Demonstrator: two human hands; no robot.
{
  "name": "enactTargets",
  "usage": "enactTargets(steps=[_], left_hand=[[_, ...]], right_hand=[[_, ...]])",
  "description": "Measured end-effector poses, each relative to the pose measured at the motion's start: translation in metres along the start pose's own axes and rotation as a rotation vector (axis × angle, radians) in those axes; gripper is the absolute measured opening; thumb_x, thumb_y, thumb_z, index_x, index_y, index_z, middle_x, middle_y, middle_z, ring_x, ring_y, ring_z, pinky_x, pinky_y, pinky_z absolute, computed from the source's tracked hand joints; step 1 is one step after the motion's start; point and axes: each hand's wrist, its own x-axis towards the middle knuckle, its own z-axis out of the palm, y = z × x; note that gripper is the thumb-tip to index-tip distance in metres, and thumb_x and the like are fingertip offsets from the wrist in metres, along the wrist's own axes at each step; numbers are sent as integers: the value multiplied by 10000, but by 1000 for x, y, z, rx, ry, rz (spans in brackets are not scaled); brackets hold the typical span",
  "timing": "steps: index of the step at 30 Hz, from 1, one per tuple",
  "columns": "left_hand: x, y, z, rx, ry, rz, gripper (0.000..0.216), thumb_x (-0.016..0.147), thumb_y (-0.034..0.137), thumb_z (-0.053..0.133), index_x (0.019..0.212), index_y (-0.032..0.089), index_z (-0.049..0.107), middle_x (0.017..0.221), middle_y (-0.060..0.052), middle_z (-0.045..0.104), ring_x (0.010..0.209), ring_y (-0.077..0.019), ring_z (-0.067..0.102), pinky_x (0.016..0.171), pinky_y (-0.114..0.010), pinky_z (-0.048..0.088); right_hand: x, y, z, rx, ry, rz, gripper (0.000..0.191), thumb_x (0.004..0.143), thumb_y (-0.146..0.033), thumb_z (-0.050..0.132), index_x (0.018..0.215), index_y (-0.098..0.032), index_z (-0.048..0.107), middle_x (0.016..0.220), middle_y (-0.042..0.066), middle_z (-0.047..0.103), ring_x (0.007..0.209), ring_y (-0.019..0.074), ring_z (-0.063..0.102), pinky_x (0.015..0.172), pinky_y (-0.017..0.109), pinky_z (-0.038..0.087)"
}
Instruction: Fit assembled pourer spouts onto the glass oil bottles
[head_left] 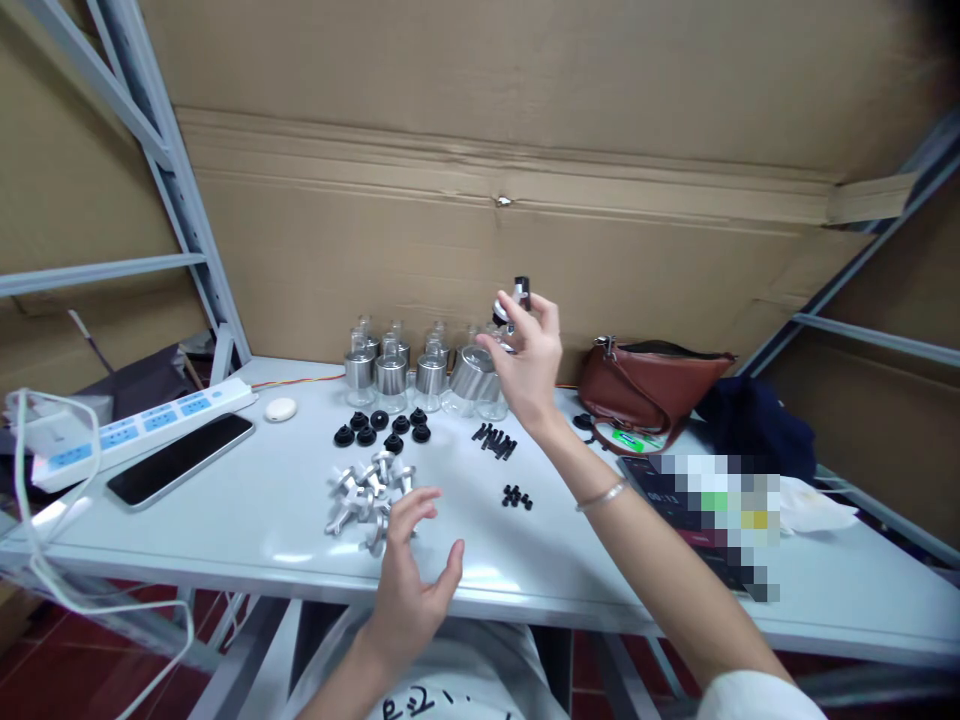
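Observation:
My right hand point(529, 360) is raised over the back of the table, its fingers closed around the top of a tilted glass bottle with a metal sleeve point(474, 373). A silver fitting with a black tip point(522, 290) sticks up between the fingers; the neck is partly hidden. Open and holding nothing, my left hand point(412, 570) hovers near the front edge, fingers apart. Just beyond it lies a pile of silver three-armed parts point(371, 490). Behind these are several black round caps point(375, 430). Black pins point(495, 440) and small black pieces point(517, 497) lie to the right.
More sleeved glass bottles point(390, 375) stand along the cardboard wall point(525, 230). At left are a power strip point(142, 430), a phone point(184, 460) and a white disc point(280, 409). A brown bag point(637, 385) and a partly blurred phone point(675, 510) occupy the right.

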Motion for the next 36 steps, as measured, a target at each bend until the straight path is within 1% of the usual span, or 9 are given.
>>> enactTargets(steps=[3, 6, 8, 10, 13, 16, 25, 32, 36], left_hand=[[0, -3, 0, 50, 67, 39, 677, 764, 90, 665, 1314, 263, 311, 1344, -150, 412, 1282, -282, 448, 976, -497, 473], [-1, -8, 1, 82, 39, 71, 873, 702, 170, 769, 1380, 308, 237, 1457, -167, 304, 1378, -340, 330, 1047, -588, 377], [-4, -11, 2, 55, -42, 66, 935, 710, 198, 770, 1417, 330, 173, 1502, -180, 242, 1375, -346, 342, 1034, -571, 404], [-8, -14, 1, 25, -128, 82, 888, 770, 176, 704, 1435, 339, 139, 1504, -183, 249, 1328, -321, 427, 966, -489, 494], [-12, -12, -2, 51, -215, 178, 759, 810, 127, 623, 1421, 327, 221, 1436, -166, 355, 1177, -265, 580, 829, -358, 573], [-8, -5, -7, 99, -295, 196, 730, 770, 90, 630, 1386, 310, 306, 1376, -160, 395, 1066, -246, 635, 784, -334, 579], [2, 4, -12, 59, -369, 64, 868, 601, -80, 446, 1368, 316, 345, 1285, -121, 431, 1089, -255, 597, 837, -365, 557], [4, 4, -16, 58, -398, 17, 837, 645, -108, 432, 1346, 347, 385, 1319, -111, 409, 1174, -281, 552, 883, -417, 543], [3, 3, -15, 74, -409, 23, 875, 630, -131, 422, 1356, 356, 378, 1337, -107, 395, 1183, -275, 550, 890, -414, 542]], right_hand=[[-17, -36, -20, 170, 38, 36, 445, 744, -163, 701, 1156, -324, 648, 1200, 38, 430, 1076, 224, 586, 859, 363, 595], [-39, -64, -31, 321, -11, 146, 451, 723, -180, 726, 1138, -342, 656, 1157, 15, 426, 993, 186, 630, 838, 336, 613], [-52, -75, -34, 375, -39, 256, 472, 696, -191, 746, 1136, -337, 657, 1135, 13, 428, 962, 175, 638, 805, 317, 625], [-63, -81, -33, 403, -65, 345, 490, 681, -207, 758, 1141, -339, 653, 1130, 13, 429, 953, 170, 637, 779, 302, 631], [-76, -82, -30, 447, -87, 390, 503, 681, -227, 761, 1154, -350, 642, 1139, 13, 418, 972, 170, 630, 777, 299, 630], [-84, -77, -26, 487, -112, 409, 498, 701, -242, 750, 1173, -342, 627, 1141, 19, 434, 985, 177, 626, 809, 321, 619], [-88, -66, -28, 478, -246, 344, 331, 802, -221, 648, 1125, -277, 598, 1138, 46, 514, 1035, 203, 629, 836, 343, 585], [-102, -75, -16, 536, -211, 437, 478, 751, -220, 660, 1169, -301, 443, 1303, 72, 434, 992, 199, 626, 773, 350, 593], [-107, -76, -14, 482, -199, 467, 497, 771, -249, 619, 1209, -307, 393, 1221, 69, 513, 914, 193, 639, 674, 320, 575]])
